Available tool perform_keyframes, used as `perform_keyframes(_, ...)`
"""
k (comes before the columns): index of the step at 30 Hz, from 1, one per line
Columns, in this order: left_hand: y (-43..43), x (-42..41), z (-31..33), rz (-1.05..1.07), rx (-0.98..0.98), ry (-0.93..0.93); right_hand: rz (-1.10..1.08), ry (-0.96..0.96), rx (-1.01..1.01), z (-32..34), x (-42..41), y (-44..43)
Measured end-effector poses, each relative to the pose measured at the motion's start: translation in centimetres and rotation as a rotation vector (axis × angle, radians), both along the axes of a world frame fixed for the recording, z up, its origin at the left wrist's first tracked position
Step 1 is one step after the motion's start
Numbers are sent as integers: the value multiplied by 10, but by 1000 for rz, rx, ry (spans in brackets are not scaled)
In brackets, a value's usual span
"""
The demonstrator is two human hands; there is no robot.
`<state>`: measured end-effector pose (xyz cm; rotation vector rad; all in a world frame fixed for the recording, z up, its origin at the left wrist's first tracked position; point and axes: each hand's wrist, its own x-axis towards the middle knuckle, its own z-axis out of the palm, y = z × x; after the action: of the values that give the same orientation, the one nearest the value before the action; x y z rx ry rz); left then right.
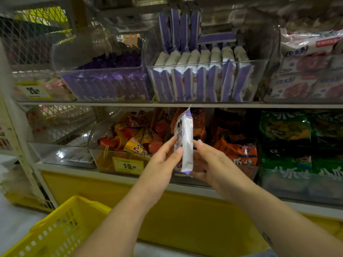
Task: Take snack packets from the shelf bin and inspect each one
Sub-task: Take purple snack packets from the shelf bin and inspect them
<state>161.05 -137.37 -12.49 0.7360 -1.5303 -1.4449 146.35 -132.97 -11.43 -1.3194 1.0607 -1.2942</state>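
Pinched mid-height by the left hand [164,157] and cradled below by the fingers [200,175] of the right hand [208,161], the snack packet [185,143], held upright before the lower shelf [115,176], should be turned slowly, unsqueezed.

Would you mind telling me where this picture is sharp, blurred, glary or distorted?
Head view, centre: the white-and-purple snack packet is fairly sharp. Head view, upper right: the pink-and-white packs are smeared by blur. Head view, upper left: the clear plastic bin shows pale glare on its wall. Head view, left edge: the cream shelf post leans, probably from wide-angle distortion.
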Motion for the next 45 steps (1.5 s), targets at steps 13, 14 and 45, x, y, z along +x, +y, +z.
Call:
perform_keyframes(13, -1, 6, 1, -40, 109, 149, -196, 33, 1, 2, -12, -4)
perform_keyframes(14, -2, 5, 1, -7, 78, 128, -223, 70, -32, 3, -13, -4)
perform_keyframes(45, -18, 17, -2, -73, 325, 531, -223, 175, -422, 4, 17, 17)
